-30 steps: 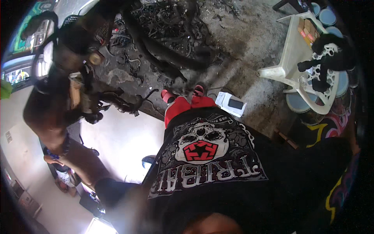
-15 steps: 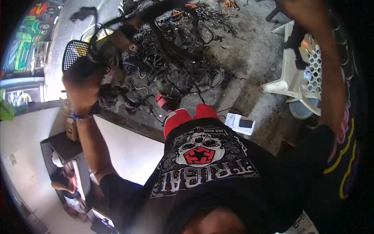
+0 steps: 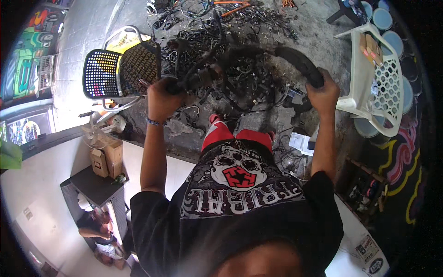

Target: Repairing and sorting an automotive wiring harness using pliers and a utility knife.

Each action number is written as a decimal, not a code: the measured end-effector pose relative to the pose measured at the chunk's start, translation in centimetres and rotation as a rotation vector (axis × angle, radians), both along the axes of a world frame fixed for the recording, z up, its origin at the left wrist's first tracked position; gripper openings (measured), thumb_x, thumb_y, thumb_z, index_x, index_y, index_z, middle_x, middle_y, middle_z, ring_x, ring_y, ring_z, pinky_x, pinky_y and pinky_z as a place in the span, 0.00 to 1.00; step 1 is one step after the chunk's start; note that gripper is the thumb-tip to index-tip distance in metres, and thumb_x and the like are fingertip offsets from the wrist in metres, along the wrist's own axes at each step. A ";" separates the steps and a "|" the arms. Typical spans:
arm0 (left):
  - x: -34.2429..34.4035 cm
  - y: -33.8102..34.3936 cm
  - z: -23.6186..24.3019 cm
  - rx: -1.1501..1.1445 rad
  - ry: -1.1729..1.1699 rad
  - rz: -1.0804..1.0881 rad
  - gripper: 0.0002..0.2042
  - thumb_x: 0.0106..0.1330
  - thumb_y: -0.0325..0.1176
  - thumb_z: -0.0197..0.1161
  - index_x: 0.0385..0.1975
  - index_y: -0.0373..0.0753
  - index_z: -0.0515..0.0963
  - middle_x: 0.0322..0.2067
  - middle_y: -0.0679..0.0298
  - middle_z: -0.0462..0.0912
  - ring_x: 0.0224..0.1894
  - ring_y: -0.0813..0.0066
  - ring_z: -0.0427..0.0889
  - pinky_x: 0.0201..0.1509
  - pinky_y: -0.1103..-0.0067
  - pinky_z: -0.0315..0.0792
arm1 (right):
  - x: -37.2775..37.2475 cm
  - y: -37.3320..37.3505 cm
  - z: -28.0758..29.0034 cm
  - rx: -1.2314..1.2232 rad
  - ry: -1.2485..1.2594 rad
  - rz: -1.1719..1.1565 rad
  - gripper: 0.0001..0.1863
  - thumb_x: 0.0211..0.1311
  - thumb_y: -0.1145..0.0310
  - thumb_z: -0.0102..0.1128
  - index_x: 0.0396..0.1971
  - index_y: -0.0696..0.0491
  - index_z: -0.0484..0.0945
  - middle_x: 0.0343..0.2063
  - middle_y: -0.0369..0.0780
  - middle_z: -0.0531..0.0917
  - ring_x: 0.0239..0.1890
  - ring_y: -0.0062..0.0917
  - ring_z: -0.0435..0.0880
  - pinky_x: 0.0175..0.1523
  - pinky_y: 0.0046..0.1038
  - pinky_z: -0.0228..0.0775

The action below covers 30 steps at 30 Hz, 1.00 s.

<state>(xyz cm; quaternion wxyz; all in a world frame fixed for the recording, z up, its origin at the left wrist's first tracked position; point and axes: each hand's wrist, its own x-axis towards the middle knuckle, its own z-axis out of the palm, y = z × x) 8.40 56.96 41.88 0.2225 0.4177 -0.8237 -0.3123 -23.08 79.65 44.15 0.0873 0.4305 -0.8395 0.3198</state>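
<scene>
I hold a thick black bundle of cable and hose (image 3: 258, 53) stretched out in front of me between both hands. My left hand (image 3: 161, 99) is shut on its tangled left end, where connectors and loose wires hang. My right hand (image 3: 323, 92) is shut on the smooth black curved right end. The bundle arches above a pile of tangled wires (image 3: 230, 18) on the concrete floor. My black printed shirt and red shorts fill the lower middle of the picture.
A black mesh chair (image 3: 120, 69) stands at the left, a white plastic chair (image 3: 374, 78) at the right. A white box (image 3: 302, 143) lies by my right leg. A small dark table (image 3: 94, 187) with a cardboard box and another person (image 3: 99, 231) are at lower left.
Both arms have swung from up and to the left to straight ahead. The bundle now spans level between my two hands, and the view has shifted toward the chairs.
</scene>
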 end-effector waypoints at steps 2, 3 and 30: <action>1.3 -0.3 -0.4 0.038 0.019 -0.001 0.14 0.36 0.32 0.63 0.24 0.33 0.76 0.19 0.56 0.78 0.23 0.71 0.79 0.28 0.79 0.71 | 1.5 -0.6 0.1 -0.003 0.019 0.018 0.19 0.32 0.70 0.63 0.33 0.53 0.75 0.21 0.45 0.78 0.25 0.38 0.79 0.29 0.31 0.69; 2.0 -0.2 -0.7 0.075 0.036 -0.012 0.14 0.36 0.33 0.64 0.25 0.33 0.76 0.20 0.56 0.78 0.24 0.71 0.79 0.28 0.79 0.71 | 2.3 -0.5 0.5 0.000 0.028 0.025 0.19 0.32 0.70 0.63 0.33 0.53 0.75 0.21 0.45 0.78 0.25 0.38 0.79 0.29 0.31 0.69; 7.3 4.6 -5.7 0.323 0.100 0.259 0.13 0.35 0.35 0.63 0.23 0.36 0.77 0.21 0.54 0.77 0.26 0.63 0.79 0.29 0.76 0.71 | 7.8 -1.3 -2.0 0.047 -0.063 -0.003 0.19 0.30 0.74 0.60 0.31 0.56 0.74 0.20 0.46 0.77 0.24 0.36 0.78 0.31 0.29 0.68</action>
